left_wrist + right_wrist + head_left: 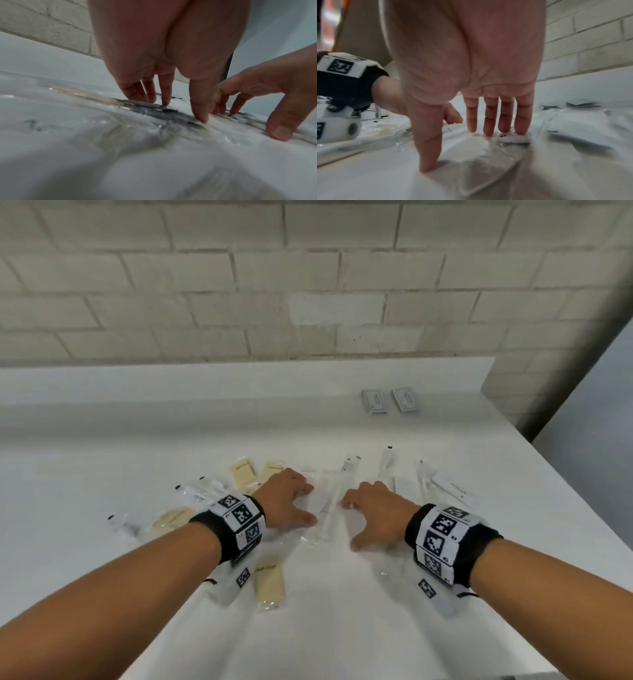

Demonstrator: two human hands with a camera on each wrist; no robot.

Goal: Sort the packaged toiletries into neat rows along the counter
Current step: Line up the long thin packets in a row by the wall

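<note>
Packaged toiletries lie scattered on the white counter [137, 422]. A clear-wrapped toothbrush [330, 508] lies between my two hands. My left hand [291, 501] presses its straight fingertips [200, 117] on the clear wrapper's left side. My right hand [373, 511] rests spread on the right side, its fingertips [488, 129] on a white piece inside clear plastic [513, 139]. Neither hand holds anything. Cream soap packets [244, 472] lie behind the left hand, and another one [269, 585] lies near the left wrist. More clear toothbrush packs [386, 470] lie behind the right hand.
Two grey sachets [374, 401] lie side by side at the back right. A white toothpaste box [454, 488] lies at the right, near the counter's slanting right edge. A brick wall [308, 285] closes the back. More soap and clear packs [171, 518] lie left of the left wrist.
</note>
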